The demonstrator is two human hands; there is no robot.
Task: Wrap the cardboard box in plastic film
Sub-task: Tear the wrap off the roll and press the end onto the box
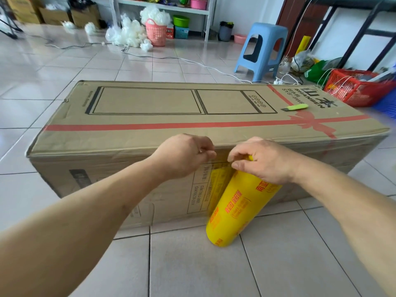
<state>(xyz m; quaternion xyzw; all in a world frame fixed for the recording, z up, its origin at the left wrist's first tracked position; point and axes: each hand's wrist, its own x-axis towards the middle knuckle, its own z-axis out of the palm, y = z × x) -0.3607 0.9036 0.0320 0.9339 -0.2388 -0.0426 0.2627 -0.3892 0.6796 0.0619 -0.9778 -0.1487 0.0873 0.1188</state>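
**Film start at near face of box**

The cardboard box (192,116) is lying lengthwise on the tiled floor (192,264), long side facing you, w/ a red ribbon print running across its top. A green utility knife (295,107) is resting on the top, toward the right end.

Your right hand (264,160) is closing over the upper end of the yellow film roll (240,209), fingers curled round it. The roll is standing tilted, lower end on the floor, upper end leaning toward the box's near face just below the top edge.

Your left hand (184,157) is sitting just left of the right, fingers pinched shut at the box's top front edge. What it's pinching: can't tell; a faint sheen of clear film is showing btwn the two hands, over the printed label.

Behind the box: a blue stool (262,50) and a red basket (355,91) at far right, both apart from it.
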